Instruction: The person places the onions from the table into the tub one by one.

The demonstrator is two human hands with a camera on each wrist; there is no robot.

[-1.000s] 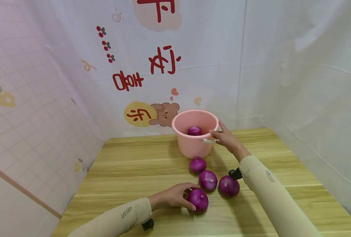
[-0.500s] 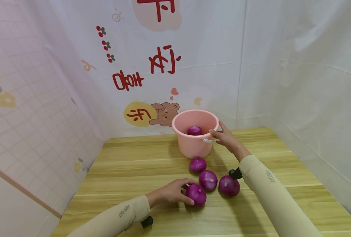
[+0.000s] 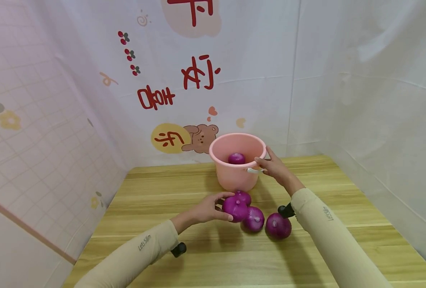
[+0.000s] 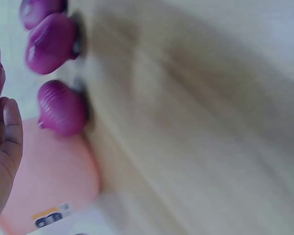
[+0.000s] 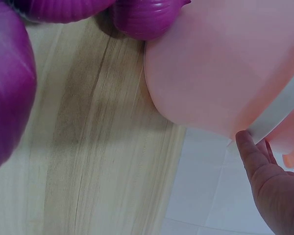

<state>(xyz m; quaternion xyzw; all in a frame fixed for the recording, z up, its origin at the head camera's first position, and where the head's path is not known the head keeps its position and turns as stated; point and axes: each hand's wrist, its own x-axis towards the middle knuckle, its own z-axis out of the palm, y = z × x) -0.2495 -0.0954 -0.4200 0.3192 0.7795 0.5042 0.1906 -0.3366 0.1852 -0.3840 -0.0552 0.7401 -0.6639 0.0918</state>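
Observation:
My left hand (image 3: 206, 209) grips a purple onion (image 3: 234, 211) between thumb and fingers, raised over the table in front of the bucket. In the left wrist view, that onion shows only in part at the left edge, beside the fingers (image 4: 12, 122). A pink bucket (image 3: 234, 179) stands upright at the back, one onion (image 3: 236, 159) inside it. My right hand (image 3: 279, 169) holds the bucket's right rim, thumb on the rim, near the white handle (image 3: 255, 171). Close before the bucket lies an onion (image 4: 63, 108), partly hidden in the head view by the held one.
Two more onions lie on the wooden table (image 3: 155, 200): one (image 3: 254, 220) just right of the held onion, another (image 3: 279, 226) beneath my right wrist. A white printed curtain (image 3: 256, 80) rises behind the bucket, with further sheets at both sides.
My left hand has lifted the onion off the table and carried it forward toward the bucket. My right hand and the bucket have stayed in place.

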